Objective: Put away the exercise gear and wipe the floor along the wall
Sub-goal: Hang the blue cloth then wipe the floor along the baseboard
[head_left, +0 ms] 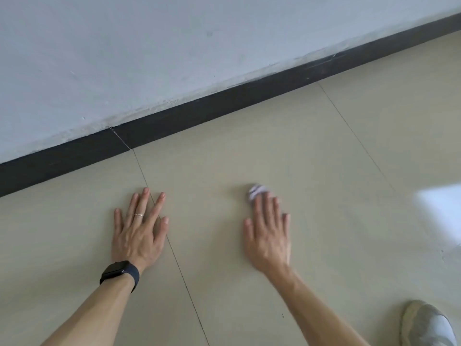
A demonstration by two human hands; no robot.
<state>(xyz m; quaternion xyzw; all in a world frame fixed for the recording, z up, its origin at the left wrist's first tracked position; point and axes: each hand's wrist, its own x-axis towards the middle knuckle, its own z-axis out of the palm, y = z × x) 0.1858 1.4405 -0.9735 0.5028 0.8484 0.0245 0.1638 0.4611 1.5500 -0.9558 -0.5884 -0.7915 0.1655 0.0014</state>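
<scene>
Beige-tiled and glossy, running up to a black skirting board point(174, 121) under a grey-white wall point(149, 46), catching a bright light patch point(439, 208) at the right edge. Leaning low over the floor point(249, 151), with a grey sneaker point(424, 323) at lower right. Pressing the left hand point(138, 233) flat across a grout line point(174, 250), fingers spread and holding nothing, wearing a ring point(138, 215) and a dark smartwatch point(119, 270). Pressing the right hand point(268, 236), fingers straight, onto a small pale striped cloth point(257, 192), blurred, peeking out beyond the fingertips, lying short of the skirting board and well right of the left hand.
</scene>
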